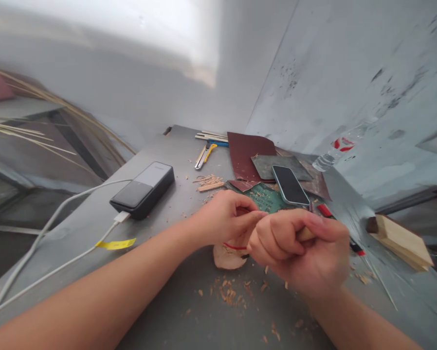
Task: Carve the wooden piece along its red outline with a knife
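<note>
Below my left hand [227, 218] sits a pale, rounded piece of wood [227, 258] with a red line near its upper part. My left fingers are curled and appear to hold this piece; my thumb points toward the right hand. My right hand [302, 248] is closed around a wooden-handled tool [306, 235], with only the handle's end showing between thumb and fingers. The tool's working end is mostly hidden, and both hands meet close above the wood. Wood shavings [229, 292] lie scattered on the grey table just in front.
Behind the hands lie a green cutting mat [265, 197], a phone [290, 185], dark red sandpaper [249, 155] and a yellow utility knife [206, 154]. A cabled power bank [143, 189] is at left. To the right are a plastic bottle [340, 146] and a wooden block [401, 243].
</note>
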The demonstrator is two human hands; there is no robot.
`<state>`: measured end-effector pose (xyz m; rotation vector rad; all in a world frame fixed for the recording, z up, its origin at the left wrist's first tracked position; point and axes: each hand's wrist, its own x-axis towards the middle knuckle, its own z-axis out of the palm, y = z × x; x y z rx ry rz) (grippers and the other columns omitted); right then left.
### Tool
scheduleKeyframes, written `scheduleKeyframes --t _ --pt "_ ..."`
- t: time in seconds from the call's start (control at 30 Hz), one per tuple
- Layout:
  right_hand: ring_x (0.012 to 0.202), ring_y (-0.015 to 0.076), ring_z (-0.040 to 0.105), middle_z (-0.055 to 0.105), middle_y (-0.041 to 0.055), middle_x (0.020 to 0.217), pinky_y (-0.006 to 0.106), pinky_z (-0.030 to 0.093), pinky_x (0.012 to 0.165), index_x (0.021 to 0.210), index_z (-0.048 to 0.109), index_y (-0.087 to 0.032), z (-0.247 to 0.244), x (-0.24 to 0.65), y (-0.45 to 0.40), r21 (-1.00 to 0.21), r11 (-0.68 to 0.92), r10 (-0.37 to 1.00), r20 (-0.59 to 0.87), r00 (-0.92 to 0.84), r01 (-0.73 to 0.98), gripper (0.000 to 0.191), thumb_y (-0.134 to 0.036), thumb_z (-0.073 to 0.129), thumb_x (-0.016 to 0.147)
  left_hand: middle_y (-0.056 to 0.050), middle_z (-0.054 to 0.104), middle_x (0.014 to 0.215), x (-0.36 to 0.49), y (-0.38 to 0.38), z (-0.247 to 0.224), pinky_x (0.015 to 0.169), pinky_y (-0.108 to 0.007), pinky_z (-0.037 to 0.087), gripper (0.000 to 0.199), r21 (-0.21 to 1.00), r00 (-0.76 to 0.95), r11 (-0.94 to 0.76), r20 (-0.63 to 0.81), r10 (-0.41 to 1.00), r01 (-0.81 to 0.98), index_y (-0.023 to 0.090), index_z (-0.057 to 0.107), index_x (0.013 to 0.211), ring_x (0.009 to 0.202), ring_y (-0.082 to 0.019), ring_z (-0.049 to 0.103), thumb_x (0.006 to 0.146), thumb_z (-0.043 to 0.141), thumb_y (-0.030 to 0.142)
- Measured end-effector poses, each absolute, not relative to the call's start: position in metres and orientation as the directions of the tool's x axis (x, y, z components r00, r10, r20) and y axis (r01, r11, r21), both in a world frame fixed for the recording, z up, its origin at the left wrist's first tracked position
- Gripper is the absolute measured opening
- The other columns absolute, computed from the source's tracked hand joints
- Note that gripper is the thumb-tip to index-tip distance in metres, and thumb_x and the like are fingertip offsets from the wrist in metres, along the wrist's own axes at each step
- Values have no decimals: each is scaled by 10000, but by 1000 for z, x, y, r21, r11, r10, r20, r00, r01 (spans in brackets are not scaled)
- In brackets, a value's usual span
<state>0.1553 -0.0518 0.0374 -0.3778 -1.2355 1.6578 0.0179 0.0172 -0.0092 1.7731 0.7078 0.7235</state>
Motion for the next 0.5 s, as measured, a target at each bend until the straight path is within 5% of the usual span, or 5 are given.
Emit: scheduleKeyframes --t 0.23,0.33,0.5 --pt "419 105 213 232 -55 470 294 210 436 537 289 -227 36 155 -51 -910 80 855 272 -441 -407 526 -553 449 917 -26 671 673 15 23 -6 546 -217 409 315 978 632 -203 131 764 42 133 757 808 627 -123 552 900 658 418" --pt "422 104 228 252 -51 466 287 206 439 525 306 -224 33 155 -49 -922 73 856 254 -451 -380 529 -551 482 902 -33 716 742 14 26 -4 593 -216 456 247 988 697 61 54 716 -139 142 763 867 645 -120 609 894 680 373" --pt "429 91 227 263 -52 471 275 198 453 517 302 -212 30 154 -51 -924 36 855 226 -467 -381 522 -487 549 886 -90 791 934 13 30 -3 802 -283 543 256 811 797 503 -77 600 -299 143 789 961 845 -176 722 894 643 343"
